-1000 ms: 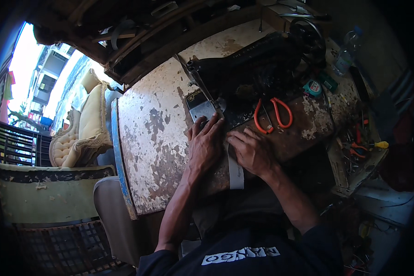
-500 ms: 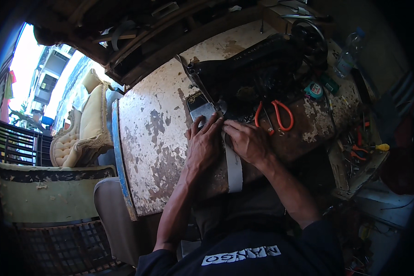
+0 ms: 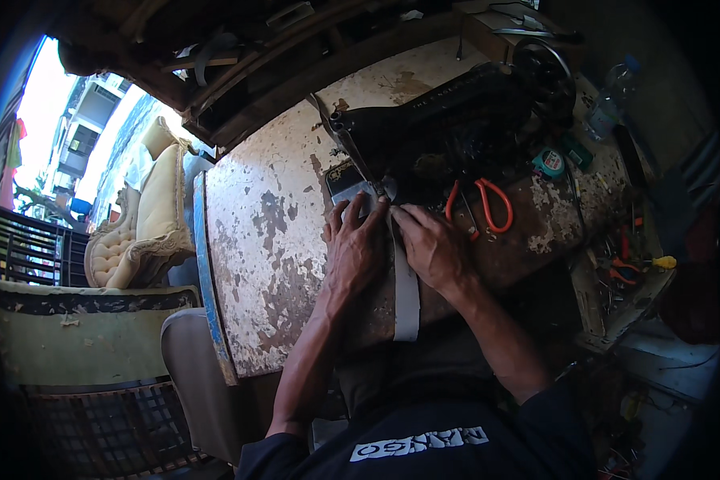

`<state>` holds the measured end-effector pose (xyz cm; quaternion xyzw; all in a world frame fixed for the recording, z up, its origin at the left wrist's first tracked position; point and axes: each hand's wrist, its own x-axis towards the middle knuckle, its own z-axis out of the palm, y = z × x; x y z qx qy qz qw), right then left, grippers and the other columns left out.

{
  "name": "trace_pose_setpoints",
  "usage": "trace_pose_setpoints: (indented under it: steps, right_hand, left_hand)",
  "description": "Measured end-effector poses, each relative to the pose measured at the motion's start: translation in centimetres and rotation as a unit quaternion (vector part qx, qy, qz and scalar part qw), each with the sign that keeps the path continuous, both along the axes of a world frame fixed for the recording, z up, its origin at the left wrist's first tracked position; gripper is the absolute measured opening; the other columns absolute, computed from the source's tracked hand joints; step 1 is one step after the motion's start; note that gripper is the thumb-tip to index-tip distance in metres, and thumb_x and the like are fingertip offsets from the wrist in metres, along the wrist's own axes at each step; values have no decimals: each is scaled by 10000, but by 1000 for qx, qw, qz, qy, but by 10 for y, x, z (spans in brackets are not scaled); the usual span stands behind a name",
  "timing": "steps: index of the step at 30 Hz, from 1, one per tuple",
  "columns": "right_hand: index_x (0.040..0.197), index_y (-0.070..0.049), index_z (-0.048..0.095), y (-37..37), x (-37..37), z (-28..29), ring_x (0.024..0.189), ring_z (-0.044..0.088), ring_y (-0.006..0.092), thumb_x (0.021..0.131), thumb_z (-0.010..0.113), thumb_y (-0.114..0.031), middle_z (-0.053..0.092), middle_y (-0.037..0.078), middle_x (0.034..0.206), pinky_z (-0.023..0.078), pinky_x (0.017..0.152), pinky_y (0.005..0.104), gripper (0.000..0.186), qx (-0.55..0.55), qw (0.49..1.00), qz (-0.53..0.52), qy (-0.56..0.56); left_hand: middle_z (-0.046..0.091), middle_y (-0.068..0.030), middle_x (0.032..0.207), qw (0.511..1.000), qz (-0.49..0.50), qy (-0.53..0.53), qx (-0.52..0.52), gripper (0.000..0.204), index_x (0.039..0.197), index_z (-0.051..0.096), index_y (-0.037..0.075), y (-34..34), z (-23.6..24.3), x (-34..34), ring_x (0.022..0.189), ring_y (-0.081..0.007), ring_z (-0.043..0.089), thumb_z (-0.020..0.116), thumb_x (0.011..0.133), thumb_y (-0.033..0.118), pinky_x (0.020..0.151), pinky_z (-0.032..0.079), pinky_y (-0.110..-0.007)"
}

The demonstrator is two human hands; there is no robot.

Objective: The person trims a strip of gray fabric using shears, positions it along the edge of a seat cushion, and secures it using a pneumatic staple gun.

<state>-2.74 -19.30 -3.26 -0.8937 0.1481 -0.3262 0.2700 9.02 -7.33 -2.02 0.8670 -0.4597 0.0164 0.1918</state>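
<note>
A grey strap runs from the table's near edge up to the needle area of a black sewing machine. My left hand lies flat on the table just left of the strap, fingertips at the metal needle plate. My right hand presses on the strap from the right, fingers pointing at the presser foot. Both hands flank the strap and hold it down against the worn white table.
Orange-handled scissors lie just right of my right hand. A small teal box and a plastic bottle stand further right. Tools fill a tray at the right. A cream upholstered chair stands left of the table.
The strap has moved forward toward the machine, so less of it hangs over the near edge. Both hands have shifted slightly up with it.
</note>
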Motion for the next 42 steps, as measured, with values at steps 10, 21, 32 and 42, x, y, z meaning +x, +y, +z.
trace_pose_setpoints:
  steps: [10, 21, 32, 42]
  right_hand:
    - [1058, 3, 670, 34, -31, 8, 926, 652, 363, 930, 669, -56, 621, 162, 1010, 539, 791, 452, 141, 116, 991, -57, 44]
    - [965, -52, 610, 53, -18, 10, 935, 644, 359, 886, 646, -143, 624, 157, 1048, 552, 772, 487, 125, 17, 988, -109, 106]
    - [1207, -35, 574, 62, -53, 32, 570, 557, 62, 1025, 626, -167, 601, -6, 709, 460, 521, 228, 231, 673, 738, 30, 30]
    - [1358, -13, 613, 83, -91, 52, 491, 646, 139, 1027, 606, -143, 674, 84, 671, 513, 477, 305, 355, 490, 871, -13, 41]
  left_hand:
    - [499, -187, 1473, 1000, -6, -8, -3, 447, 1416, 630, 196, 0, -1, -1, 1376, -444, 386, 587, 972, 154, 1129, 352, -549]
    - [728, -145, 996, 908, 163, 368, -115, 503, 1400, 570, -32, 19, 12, -39, 876, -130, 653, 686, 974, 209, 767, 514, -292]
    - [731, -80, 992, 800, 115, 557, -192, 317, 1205, 652, -22, 42, 27, -47, 821, -130, 681, 719, 923, 105, 734, 548, -256]
    - [709, -51, 927, 746, 104, 631, -186, 217, 1145, 651, 4, 46, 36, -75, 752, -79, 647, 622, 1031, 187, 659, 531, -241]
